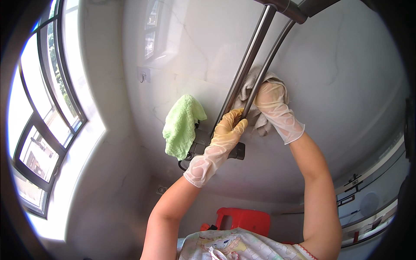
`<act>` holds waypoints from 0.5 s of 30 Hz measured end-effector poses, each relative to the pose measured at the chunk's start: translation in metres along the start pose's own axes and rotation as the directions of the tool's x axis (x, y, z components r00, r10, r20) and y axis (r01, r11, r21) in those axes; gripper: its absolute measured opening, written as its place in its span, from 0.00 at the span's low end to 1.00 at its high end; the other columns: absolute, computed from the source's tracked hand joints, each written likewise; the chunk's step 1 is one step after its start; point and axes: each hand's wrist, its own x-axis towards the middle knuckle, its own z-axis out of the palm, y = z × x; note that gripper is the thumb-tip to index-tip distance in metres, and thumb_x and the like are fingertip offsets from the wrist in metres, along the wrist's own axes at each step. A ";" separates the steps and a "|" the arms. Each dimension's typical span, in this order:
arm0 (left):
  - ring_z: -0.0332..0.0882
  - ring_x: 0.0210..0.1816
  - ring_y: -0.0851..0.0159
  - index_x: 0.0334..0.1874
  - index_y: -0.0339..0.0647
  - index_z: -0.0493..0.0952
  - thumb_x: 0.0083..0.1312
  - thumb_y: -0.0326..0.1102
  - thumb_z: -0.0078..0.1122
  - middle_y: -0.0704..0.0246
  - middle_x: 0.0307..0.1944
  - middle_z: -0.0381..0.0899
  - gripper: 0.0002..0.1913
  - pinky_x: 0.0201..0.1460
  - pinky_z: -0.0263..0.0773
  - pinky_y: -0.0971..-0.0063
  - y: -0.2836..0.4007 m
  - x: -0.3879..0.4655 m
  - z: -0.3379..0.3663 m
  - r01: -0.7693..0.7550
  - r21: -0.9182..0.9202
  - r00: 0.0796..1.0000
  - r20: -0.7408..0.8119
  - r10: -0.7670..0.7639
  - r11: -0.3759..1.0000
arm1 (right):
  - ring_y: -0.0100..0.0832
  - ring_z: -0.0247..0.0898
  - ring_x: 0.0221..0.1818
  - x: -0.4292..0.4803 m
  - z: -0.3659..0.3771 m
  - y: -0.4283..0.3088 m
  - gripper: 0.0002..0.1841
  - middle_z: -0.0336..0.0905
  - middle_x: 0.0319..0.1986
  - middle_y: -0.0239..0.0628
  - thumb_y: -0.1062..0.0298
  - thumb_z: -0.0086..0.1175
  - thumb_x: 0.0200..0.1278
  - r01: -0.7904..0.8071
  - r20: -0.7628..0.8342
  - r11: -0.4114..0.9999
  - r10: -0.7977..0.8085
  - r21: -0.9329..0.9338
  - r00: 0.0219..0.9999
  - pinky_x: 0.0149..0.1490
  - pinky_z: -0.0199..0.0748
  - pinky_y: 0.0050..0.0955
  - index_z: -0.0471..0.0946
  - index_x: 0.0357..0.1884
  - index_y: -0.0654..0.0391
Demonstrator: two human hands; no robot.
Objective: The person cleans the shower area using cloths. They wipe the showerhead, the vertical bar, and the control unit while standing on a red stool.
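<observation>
My left hand, in a translucent rubber glove, closes around the lower end of the thin dark shower hose. Beside the hose runs the straight metal shower riser pipe. My right hand, gloved alike, presses a grey-beige cloth to the wall behind the pipe and hose. Part of the cloth bunches between the two hands. The right fingertips are hidden by the glove's angle and the cloth. Below the left hand sits a dark shower mixer, with a light green towel draped over its left end.
Glossy marble-patterned wall surrounds the fixture. An adhesive hook is on it at left. A dark-framed window stands further left. Overhead is the shower's pipe joint. A red plastic stool is low behind my torso, near a floor drain.
</observation>
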 end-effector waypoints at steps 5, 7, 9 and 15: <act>0.69 0.40 0.80 0.57 0.38 0.74 0.69 0.30 0.57 0.78 0.40 0.77 0.15 0.45 0.66 0.85 0.002 -0.002 0.002 0.025 -0.005 1.000 0.003 -0.025 1.000 | 0.43 0.80 0.39 -0.009 0.002 -0.001 0.11 0.83 0.35 0.42 0.63 0.54 0.61 -0.078 0.099 0.969 0.056 0.235 0.994 0.44 0.77 0.39 0.80 0.42 0.55; 0.70 0.40 0.80 0.57 0.38 0.74 0.69 0.30 0.58 0.78 0.41 0.77 0.15 0.46 0.66 0.85 0.004 -0.002 0.002 0.015 -0.012 1.000 -0.007 -0.016 1.000 | 0.42 0.80 0.39 -0.011 0.008 0.001 0.10 0.83 0.33 0.41 0.62 0.53 0.62 0.035 -0.020 0.999 -0.035 0.028 0.999 0.44 0.75 0.40 0.80 0.41 0.52; 0.70 0.40 0.79 0.57 0.37 0.74 0.69 0.30 0.58 0.78 0.41 0.77 0.15 0.46 0.67 0.84 0.006 -0.002 0.002 0.026 -0.015 0.999 -0.020 -0.026 1.000 | 0.41 0.80 0.37 -0.009 0.013 0.005 0.09 0.82 0.32 0.42 0.62 0.53 0.63 0.057 -0.014 0.998 -0.057 -0.017 0.998 0.42 0.76 0.38 0.79 0.41 0.53; 0.74 0.51 0.74 0.63 0.33 0.69 0.69 0.28 0.57 0.70 0.50 0.77 0.20 0.56 0.68 0.81 0.007 -0.002 0.000 0.082 0.007 0.996 0.030 -0.082 0.997 | 0.41 0.79 0.32 0.002 0.016 0.014 0.07 0.82 0.31 0.39 0.64 0.56 0.60 -0.102 0.059 0.901 0.085 0.421 0.995 0.38 0.76 0.38 0.80 0.38 0.54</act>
